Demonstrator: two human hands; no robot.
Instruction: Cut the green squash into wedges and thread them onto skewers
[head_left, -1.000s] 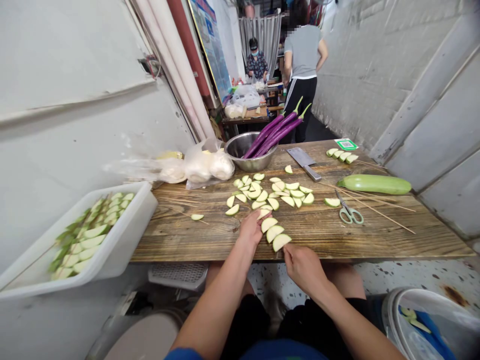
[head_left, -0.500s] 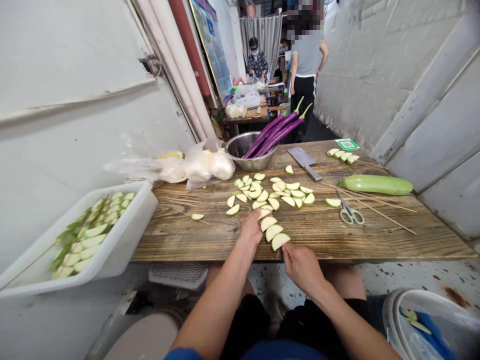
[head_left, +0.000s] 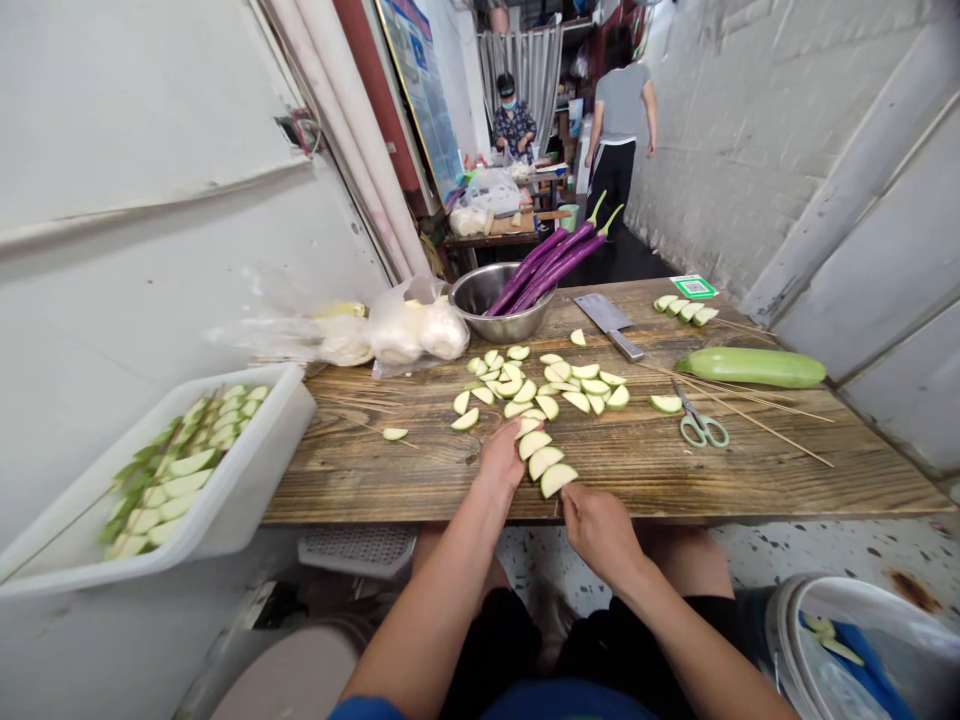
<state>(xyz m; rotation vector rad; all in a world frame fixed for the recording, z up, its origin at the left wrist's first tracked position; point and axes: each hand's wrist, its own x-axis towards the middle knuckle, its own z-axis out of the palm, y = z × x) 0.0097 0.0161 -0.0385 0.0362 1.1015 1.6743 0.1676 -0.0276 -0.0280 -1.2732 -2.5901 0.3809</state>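
Note:
Several half-round pale green squash slices [head_left: 544,462] stand in a slanting row at the table's near edge. My left hand [head_left: 501,460] is closed on the slice [head_left: 528,427] at the far end of that row. At the near end, my right hand [head_left: 602,530] is closed in a pinch beside the last slice, on the end of a thin skewer that the slices mostly hide. Just beyond my hands lies a scattered heap of loose slices [head_left: 576,400]. Green-handled scissors [head_left: 703,428] and a whole pale green squash [head_left: 754,367] lie to the right.
A white tub [head_left: 281,440] of skewered slices stands left. Behind the heap are a steel bowl [head_left: 480,295] of purple eggplants [head_left: 551,270], plastic bags [head_left: 420,325] and a cleaver [head_left: 609,322]. Loose skewers [head_left: 750,420] lie right. A bucket [head_left: 802,650] stands below; two people are in the background.
My right hand and the near slices of the row have shifted slightly left. In the background, the person in grey has stepped farther away and changed arm position.

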